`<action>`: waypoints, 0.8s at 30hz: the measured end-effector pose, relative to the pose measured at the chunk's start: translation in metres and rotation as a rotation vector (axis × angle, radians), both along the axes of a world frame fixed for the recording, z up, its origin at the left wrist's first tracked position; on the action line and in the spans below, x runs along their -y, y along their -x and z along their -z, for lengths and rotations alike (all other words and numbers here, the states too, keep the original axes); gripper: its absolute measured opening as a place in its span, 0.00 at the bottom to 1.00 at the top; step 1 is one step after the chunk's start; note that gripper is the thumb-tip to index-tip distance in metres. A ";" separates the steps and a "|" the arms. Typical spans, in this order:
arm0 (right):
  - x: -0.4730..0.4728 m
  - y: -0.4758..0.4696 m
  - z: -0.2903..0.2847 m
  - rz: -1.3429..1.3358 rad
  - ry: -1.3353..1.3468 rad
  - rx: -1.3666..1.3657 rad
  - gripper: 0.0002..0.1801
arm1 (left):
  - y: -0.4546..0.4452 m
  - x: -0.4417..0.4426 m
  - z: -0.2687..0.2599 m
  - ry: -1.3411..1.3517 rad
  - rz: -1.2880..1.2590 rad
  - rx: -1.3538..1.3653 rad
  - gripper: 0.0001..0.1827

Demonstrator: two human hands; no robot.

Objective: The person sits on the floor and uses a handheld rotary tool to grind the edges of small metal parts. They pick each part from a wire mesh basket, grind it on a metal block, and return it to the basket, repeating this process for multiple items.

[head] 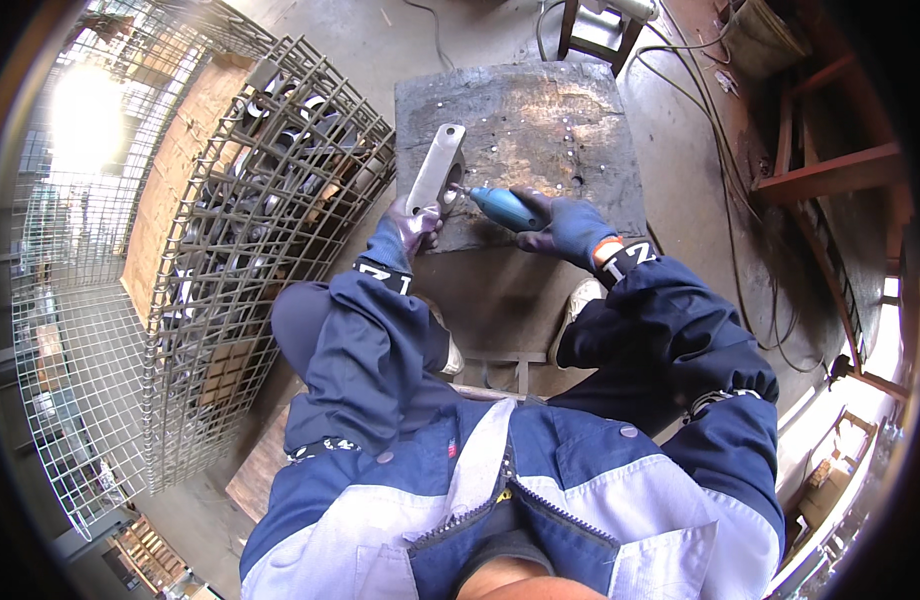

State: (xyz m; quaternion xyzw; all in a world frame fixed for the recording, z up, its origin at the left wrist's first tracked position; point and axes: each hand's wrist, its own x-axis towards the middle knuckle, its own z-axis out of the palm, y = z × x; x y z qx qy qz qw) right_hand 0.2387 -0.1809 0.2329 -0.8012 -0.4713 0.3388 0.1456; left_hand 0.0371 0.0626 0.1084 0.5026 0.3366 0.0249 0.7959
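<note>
My gloved left hand (pixel 416 225) grips the near end of a flat grey metal part (pixel 436 169). The part has a small hole at its far end and a round ring opening on its right side. In my gloved right hand (pixel 572 229) is a blue handheld die grinder (pixel 508 208), its slim tip pointing left. That tip is at the ring opening; whether it touches the metal I cannot tell. Both hands are over the near part of a worn, dark work board (pixel 520 97), which has small holes and pale spots.
On the left, a wire mesh cage (pixel 280 187) holds several metal parts and a sheet of cardboard (pixel 186 165). Cables (pixel 719 142) run along the floor at right, beside a rusty red steel frame (pixel 827 176). A bucket (pixel 764 37) and a small stool (pixel 602 34) stand beyond the board.
</note>
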 end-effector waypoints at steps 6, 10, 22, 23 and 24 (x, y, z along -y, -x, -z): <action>0.001 0.002 0.000 0.004 -0.012 -0.039 0.47 | -0.001 0.007 -0.011 -0.012 -0.031 0.005 0.11; 0.001 0.002 0.002 0.012 0.014 -0.062 0.47 | -0.002 0.006 -0.008 -0.081 -0.051 -0.005 0.10; 0.001 0.003 -0.001 0.010 -0.008 -0.048 0.46 | -0.002 0.002 0.007 -0.110 -0.009 -0.009 0.13; 0.001 0.004 -0.001 0.024 0.002 -0.080 0.46 | -0.003 0.003 0.006 -0.110 -0.032 -0.012 0.13; 0.001 0.003 -0.001 0.014 0.013 -0.044 0.46 | -0.004 0.005 0.004 -0.108 -0.053 -0.015 0.13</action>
